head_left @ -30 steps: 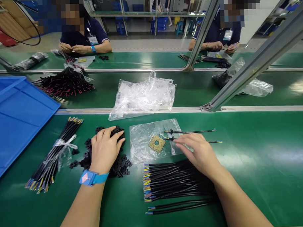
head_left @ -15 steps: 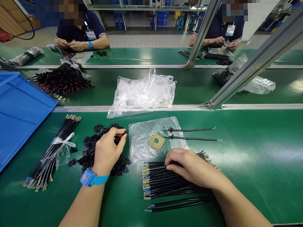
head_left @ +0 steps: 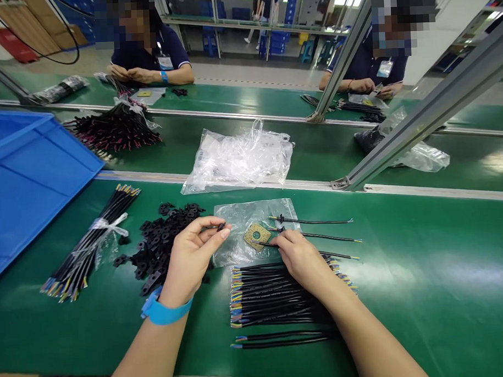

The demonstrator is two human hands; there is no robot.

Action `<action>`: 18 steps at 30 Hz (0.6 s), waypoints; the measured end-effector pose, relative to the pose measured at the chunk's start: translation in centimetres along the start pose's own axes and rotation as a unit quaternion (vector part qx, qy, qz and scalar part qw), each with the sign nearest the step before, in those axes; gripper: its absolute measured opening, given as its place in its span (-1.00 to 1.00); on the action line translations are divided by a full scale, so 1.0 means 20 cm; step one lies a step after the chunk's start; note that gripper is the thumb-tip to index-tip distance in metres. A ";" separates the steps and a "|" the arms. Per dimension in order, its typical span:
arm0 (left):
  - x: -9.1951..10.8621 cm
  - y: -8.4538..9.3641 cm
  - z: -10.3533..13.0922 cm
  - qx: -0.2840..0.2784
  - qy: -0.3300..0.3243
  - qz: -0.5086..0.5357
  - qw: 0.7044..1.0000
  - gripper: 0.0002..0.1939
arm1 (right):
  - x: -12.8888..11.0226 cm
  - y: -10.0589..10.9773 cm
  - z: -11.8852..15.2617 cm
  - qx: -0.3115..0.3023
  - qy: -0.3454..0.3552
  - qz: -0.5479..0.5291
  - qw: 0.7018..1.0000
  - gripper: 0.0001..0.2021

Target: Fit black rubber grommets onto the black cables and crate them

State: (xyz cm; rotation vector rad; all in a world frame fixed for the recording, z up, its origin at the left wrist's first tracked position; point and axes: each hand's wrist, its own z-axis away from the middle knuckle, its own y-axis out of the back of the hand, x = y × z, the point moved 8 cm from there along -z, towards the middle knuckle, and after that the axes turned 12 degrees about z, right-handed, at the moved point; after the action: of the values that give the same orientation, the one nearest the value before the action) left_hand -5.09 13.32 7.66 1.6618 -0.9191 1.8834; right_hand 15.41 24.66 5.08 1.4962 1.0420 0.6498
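Between thumb and fingertips, my left hand (head_left: 194,254) pinches a small black grommet (head_left: 221,226). It is beside the heap of black grommets (head_left: 157,249) and over the edge of a clear plastic bag (head_left: 231,211). My right hand (head_left: 301,255) is closed on one short black cable (head_left: 340,256), whose stripped end reaches left over a yellowish square pad (head_left: 252,231) with a round hole. Just beyond lie two cables (head_left: 318,220), each with a black grommet near its left end. Under my right wrist is a row of black cables (head_left: 263,292) with coloured wire ends.
A tied cable bundle (head_left: 92,243) lies at left, near a blue bin (head_left: 32,174). Clear bags (head_left: 242,156) rest against the metal rail. A slanted metal post (head_left: 409,106) rises at right. Across the bench two co-workers (head_left: 148,65) handle cables.
My left hand has lifted the grommet from the heap and moved right. My right hand has taken one cable from the row and brought it up toward the pad. The view has shifted slightly.
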 end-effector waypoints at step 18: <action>-0.11 0.00 0.10 -0.006 0.129 0.076 0.989 -0.61 | 0.02 -0.04 0.02 -0.086 0.011 0.131 0.988 -0.56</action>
State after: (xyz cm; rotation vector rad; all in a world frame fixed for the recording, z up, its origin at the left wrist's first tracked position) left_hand -3.49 12.04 5.57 1.3310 -0.9690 2.1284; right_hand 15.65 24.79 4.25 1.4878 0.7902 0.9207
